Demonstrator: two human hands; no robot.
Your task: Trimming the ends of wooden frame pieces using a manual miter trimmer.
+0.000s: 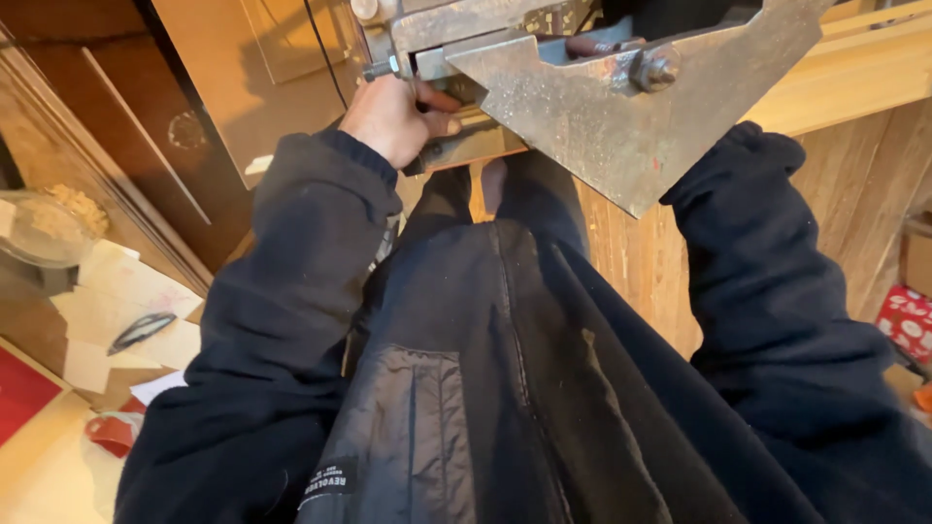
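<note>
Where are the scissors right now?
In the head view, the scissors lie at far left on pale paper sheets, below a clear bowl and beside the person's left sleeve.

Worn grey metal bracket [621,107], triangular plate w/ rust specks, top centre-right of frame, point aimed down. Hex bolt [657,68] thru upper right part. Small handle [466,146] at lower-left edge, gripped by left hand [393,116]. Tilted slightly.
</note>
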